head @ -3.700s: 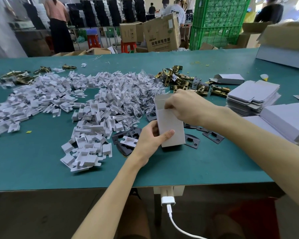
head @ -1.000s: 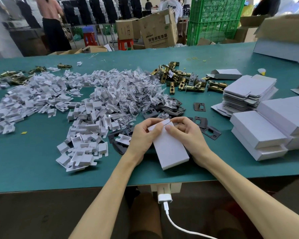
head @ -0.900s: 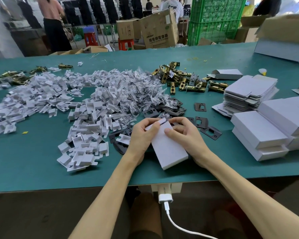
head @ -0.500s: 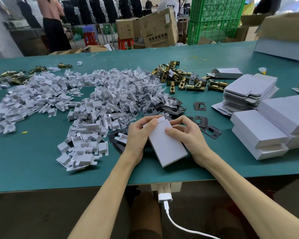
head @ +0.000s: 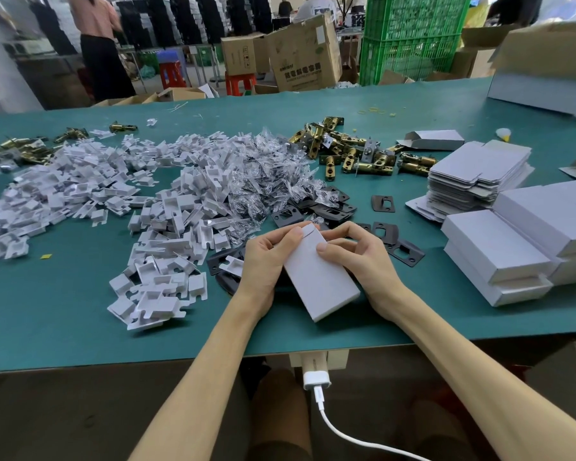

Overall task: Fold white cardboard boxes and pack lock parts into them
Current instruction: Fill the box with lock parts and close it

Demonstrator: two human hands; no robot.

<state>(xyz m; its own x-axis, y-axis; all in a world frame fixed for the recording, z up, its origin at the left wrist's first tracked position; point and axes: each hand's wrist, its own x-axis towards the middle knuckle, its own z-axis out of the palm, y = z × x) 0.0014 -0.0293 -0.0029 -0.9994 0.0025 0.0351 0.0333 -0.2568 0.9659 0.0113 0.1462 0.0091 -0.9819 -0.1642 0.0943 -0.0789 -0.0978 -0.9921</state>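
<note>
Near the front edge of a green table, a left hand and right hand both grip a closed white box, thumbs pressing its top. Beyond lie black plates, white inserts, brass latches and, to the right, flat box blanks.

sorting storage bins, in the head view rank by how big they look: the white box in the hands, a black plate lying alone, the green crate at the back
1. green crate, though it is far off
2. white box, nearest the camera
3. black plate
</note>
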